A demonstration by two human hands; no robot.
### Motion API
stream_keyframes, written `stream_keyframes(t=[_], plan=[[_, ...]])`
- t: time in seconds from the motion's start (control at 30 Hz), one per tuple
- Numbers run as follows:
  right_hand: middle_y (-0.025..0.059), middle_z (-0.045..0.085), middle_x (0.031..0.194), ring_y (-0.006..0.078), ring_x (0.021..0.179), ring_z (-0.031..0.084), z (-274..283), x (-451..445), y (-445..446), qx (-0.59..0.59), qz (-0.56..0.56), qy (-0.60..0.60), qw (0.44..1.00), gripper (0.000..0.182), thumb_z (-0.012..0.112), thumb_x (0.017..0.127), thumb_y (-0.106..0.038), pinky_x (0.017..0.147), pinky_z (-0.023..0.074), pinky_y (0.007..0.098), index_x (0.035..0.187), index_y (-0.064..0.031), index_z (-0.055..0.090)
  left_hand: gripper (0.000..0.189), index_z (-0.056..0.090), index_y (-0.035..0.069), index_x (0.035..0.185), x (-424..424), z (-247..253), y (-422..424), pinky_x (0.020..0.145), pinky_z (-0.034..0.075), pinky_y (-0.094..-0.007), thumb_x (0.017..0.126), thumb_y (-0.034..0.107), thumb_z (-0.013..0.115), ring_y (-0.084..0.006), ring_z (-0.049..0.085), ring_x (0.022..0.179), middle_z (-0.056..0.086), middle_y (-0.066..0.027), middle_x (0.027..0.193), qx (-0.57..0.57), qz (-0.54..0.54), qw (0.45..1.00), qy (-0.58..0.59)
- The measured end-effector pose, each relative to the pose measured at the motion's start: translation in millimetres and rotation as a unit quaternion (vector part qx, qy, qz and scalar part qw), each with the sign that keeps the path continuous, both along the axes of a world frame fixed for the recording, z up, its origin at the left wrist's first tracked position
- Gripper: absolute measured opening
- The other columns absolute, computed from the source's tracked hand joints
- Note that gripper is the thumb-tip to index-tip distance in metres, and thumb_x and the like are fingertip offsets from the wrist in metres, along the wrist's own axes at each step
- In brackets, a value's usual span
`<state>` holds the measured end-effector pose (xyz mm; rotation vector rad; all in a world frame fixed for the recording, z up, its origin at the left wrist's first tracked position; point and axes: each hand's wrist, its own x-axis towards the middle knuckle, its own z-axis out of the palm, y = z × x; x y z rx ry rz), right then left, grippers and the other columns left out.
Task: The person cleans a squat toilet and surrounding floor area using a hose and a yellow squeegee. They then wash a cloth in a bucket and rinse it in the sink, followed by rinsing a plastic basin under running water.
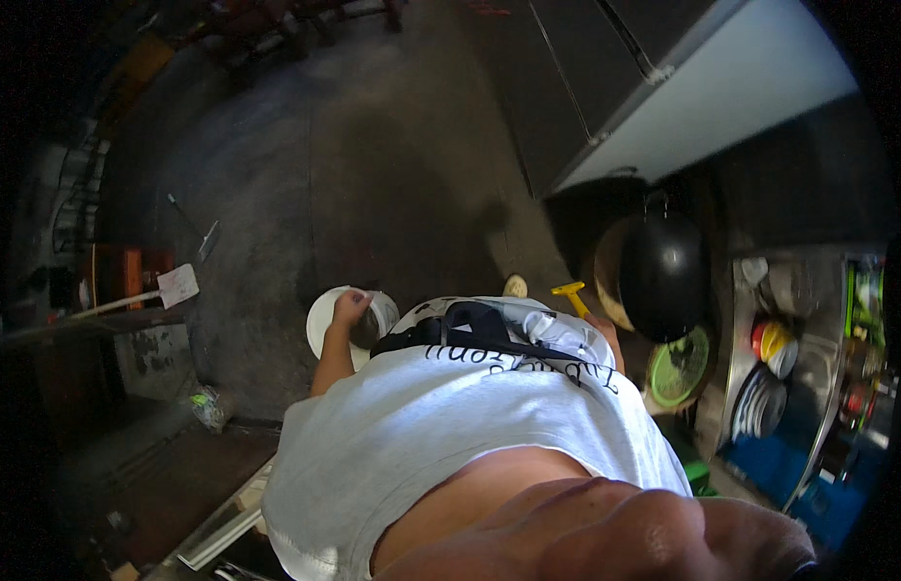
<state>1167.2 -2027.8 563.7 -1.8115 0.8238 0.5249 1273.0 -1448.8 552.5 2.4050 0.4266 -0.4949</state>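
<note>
My left hand [351, 306] is curled at the top of a white bucket [321, 319], which hangs or stands at my left side; its handle cannot be made out. Something dark shows inside the bucket. At my right hip, my right hand [607, 335] is closed around the handle of a yellow T-shaped hand tool [571, 292], whose wide head points forward. My right hand is partly hidden by my clothes.
A black wok [666, 279] hangs at the right above a green round basket [679, 367]. Further right, a metal counter [741, 312] holds bowls and stacked plates [759, 407]. At the left are a pale flat-bladed shovel [178, 285], a floor squeegee [209, 241] and a plastic bag [209, 408].
</note>
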Motion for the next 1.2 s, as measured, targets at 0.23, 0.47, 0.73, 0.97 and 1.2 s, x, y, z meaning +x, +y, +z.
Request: stream_keyframes(t=[0.23,0.47,0.73,0.97,1.2], plan=[[-0.0024,0.045,0.057,0.0036,0.038,0.032,79.5,225.7,24.0,0.388,-0.033,-0.069,0.918,0.031,0.052,0.085,-0.04,0.034,0.0223,0.0157,0.099,-0.0121,0.052,0.034,0.061,-0.001,0.079,-76.9,-0.1,-8.6,0.061,0.046,-0.034,0.07,0.03,0.069,-0.022,0.058,0.065,0.061,-0.0125,0.07,0.022,0.162,0.981,0.108],[-0.003,0.046,0.056,0.005,0.039,0.035,65.5,352.9,73.3,0.231,0.082,-0.161,0.956,0.029,0.054,0.084,-0.039,0.033,0.0228,0.0178,0.087,-0.0103,0.056,0.03,0.057,0.0,0.073,-65.4,-11.8,-45.5,0.053,0.042,-0.0306,0.072,0.026,0.071,-0.0152,0.051,0.054,0.057,-0.0078,0.061,-0.143,0.296,0.936,0.127],[-0.003,0.044,0.054,0.0054,0.036,0.032,35.3,481.2,124.1,0.141,0.122,-0.083,0.979,0.032,0.054,0.083,-0.041,0.033,0.0243,0.0195,0.079,-0.0099,0.052,0.034,0.057,0.001,0.076,36.0,-56.0,20.6,0.058,0.044,-0.0352,0.071,0.031,0.07,-0.0187,0.053,0.058,0.057,-0.0076,0.063,-0.08,0.279,0.951,0.109],[-0.0027,0.047,0.056,0.0041,0.037,0.035,60.4,574.7,151.7,0.107,0.023,-0.069,0.992,0.027,0.056,0.083,-0.036,0.033,0.0262,0.018,0.082,-0.0097,0.053,0.038,0.06,0.002,0.089,262.6,-4.1,84.4,0.071,0.046,-0.0356,0.071,0.033,0.069,-0.0273,0.059,0.079,0.062,-0.0154,0.084,-0.027,0.263,0.959,0.101],[-0.0034,0.043,0.053,0.0043,0.038,0.037,35.2,683.5,137.0,0.163,-0.021,-0.064,0.984,0.035,0.053,0.083,-0.044,0.034,0.0277,0.0175,0.082,-0.0099,0.054,0.037,0.062,0.003,0.088,417.9,-51.2,123.3,0.071,0.045,-0.0358,0.072,0.036,0.066,-0.0276,0.06,0.08,0.063,-0.0152,0.085,-0.003,0.223,0.974,0.032]])
